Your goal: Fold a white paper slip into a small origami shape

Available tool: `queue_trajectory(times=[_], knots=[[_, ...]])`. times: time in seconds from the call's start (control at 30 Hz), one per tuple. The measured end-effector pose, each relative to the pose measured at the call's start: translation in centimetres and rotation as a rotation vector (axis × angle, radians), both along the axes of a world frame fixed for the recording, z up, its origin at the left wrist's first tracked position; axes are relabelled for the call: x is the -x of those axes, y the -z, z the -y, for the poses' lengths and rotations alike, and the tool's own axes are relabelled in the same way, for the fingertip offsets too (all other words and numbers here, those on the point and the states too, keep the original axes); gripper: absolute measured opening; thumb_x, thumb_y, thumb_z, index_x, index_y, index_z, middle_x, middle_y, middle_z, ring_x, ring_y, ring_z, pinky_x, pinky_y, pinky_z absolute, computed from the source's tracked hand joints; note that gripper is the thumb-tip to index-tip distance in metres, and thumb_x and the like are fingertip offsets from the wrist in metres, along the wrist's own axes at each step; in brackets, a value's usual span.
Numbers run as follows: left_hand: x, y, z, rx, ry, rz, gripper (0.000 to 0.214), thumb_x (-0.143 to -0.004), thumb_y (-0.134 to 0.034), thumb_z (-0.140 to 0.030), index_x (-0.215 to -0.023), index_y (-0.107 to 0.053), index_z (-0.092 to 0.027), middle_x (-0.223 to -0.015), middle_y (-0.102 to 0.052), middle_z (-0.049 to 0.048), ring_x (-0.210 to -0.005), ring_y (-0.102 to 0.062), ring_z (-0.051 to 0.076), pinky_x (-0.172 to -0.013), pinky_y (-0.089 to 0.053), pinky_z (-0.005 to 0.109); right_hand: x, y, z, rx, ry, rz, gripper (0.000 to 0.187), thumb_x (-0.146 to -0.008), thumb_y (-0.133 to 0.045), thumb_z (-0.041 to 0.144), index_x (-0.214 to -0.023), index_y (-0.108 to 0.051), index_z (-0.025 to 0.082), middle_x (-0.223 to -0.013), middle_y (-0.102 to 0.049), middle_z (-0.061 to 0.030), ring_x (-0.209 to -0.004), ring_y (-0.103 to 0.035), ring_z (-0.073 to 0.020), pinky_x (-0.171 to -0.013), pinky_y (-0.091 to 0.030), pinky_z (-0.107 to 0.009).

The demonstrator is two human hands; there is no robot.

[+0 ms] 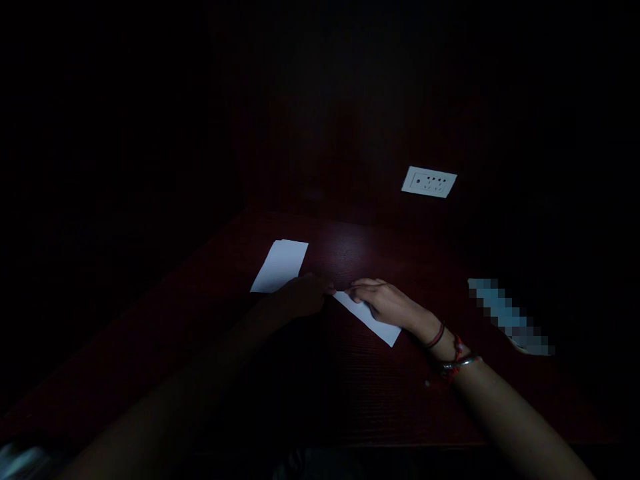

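A narrow white piece of paper (383, 328), which looks folded, lies slantwise on the dark red table (400, 407). My right hand (385, 301) rests on it, with the fingers bent together over its upper edge. In deep shadow, my left hand (311, 295) has its fingers closed at the paper's far left corner. The fingertips of both hands are close together there. Just beyond my left hand lies another stack of white paper (281, 265), partly covered by that hand.
A white socket plate (429, 182) is set in the dark wall behind the table. At the right, a long bluish object (507, 313), blurred into blocks, lies on the tabletop. A tiny light speck (427, 383) is near my right wrist. The surroundings are very dark.
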State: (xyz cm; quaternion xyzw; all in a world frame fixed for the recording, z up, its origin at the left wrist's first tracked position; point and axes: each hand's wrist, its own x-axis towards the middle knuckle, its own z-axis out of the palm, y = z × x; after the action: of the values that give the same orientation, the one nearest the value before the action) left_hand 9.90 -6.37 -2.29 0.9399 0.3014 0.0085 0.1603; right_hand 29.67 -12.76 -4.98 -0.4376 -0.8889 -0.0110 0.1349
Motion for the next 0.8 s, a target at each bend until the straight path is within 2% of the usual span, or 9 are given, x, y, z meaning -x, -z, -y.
queue_trajectory(times=[0.17,0.33,0.4,0.5,0.57,0.67,0.8], knots=[[0.1,0.0,0.2,0.033,-0.059,0.018,0.038,-0.066,-0.036,-0.01,-0.1,-0.049,-0.019,-0.101,-0.054,0.0032,-0.092,-0.046,0.019,-0.076,-0.036,0.029,-1.6,-0.2,0.9,-0.027,0.085,0.052,0.027,-0.067,-0.038,0.0,-0.081,-0.054,0.017,-0.102,-0.053,-0.0055,-0.103,-0.041,-0.0166,-0.084,-0.032,-0.032],[0.5,0.1,0.1,0.045,-0.03,0.041,0.033,-0.068,-0.036,-0.012,-0.097,-0.051,-0.02,-0.099,-0.054,0.0033,-0.091,-0.047,0.018,-0.075,-0.036,0.029,-3.2,-0.7,1.4,-0.031,0.159,0.062,0.02,-0.066,-0.04,0.003,-0.071,-0.055,0.016,-0.09,-0.057,-0.006,-0.096,-0.045,-0.0175,-0.083,-0.031,-0.031],[0.6,0.1,0.1,0.051,-0.023,0.046,0.033,-0.069,-0.035,-0.012,-0.098,-0.05,-0.02,-0.099,-0.055,0.0034,-0.091,-0.047,0.018,-0.074,-0.036,0.028,-3.2,-1.0,1.3,-0.064,0.221,-0.013,0.018,-0.068,-0.039,0.005,-0.072,-0.054,0.015,-0.085,-0.057,-0.0064,-0.089,-0.048,-0.0168,-0.08,-0.033,-0.03],[0.6,0.4,0.0,0.036,-0.014,0.062,0.032,-0.071,-0.035,-0.013,-0.098,-0.051,-0.02,-0.097,-0.055,0.0033,-0.089,-0.048,0.017,-0.074,-0.035,0.027,-2.1,-1.2,0.7,-0.128,0.328,-0.226,0.02,-0.074,-0.035,0.01,-0.085,-0.051,0.015,-0.084,-0.055,-0.0058,-0.081,-0.049,-0.0139,-0.075,-0.036,-0.026],[0.5,0.8,0.0,0.003,-0.019,0.08,0.031,-0.072,-0.036,-0.016,-0.099,-0.05,-0.02,-0.095,-0.056,0.0038,-0.088,-0.048,0.018,-0.073,-0.035,0.027,-1.0,-1.0,0.2,-0.088,0.305,-0.287,0.02,-0.077,-0.038,0.019,-0.093,-0.049,0.015,-0.089,-0.053,-0.0061,-0.084,-0.048,-0.0137,-0.075,-0.036,-0.025],[0.0,1.4,-0.2,-0.081,-0.035,0.147,0.031,-0.076,-0.033,-0.021,-0.103,-0.048,-0.019,-0.095,-0.055,0.005,-0.085,-0.048,0.019,-0.072,-0.034,0.03,0.3,-0.4,-0.3,0.033,0.292,-0.224,0.027,-0.073,-0.047,0.028,-0.096,-0.051,0.015,-0.089,-0.052,-0.0074,-0.086,-0.046,-0.0159,-0.074,-0.035,-0.027],[-1.0,2.2,-0.7,-0.11,-0.027,0.257,0.028,-0.075,-0.036,-0.026,-0.098,-0.049,-0.018,-0.088,-0.055,0.0042,-0.082,-0.047,0.018,-0.072,-0.034,0.029,0.3,0.0,-0.4,0.12,0.326,-0.29,0.017,-0.071,-0.049,0.026,-0.082,-0.057,0.015,-0.076,-0.053,-0.0041,-0.07,-0.047,-0.0123,-0.064,-0.036,-0.023]])
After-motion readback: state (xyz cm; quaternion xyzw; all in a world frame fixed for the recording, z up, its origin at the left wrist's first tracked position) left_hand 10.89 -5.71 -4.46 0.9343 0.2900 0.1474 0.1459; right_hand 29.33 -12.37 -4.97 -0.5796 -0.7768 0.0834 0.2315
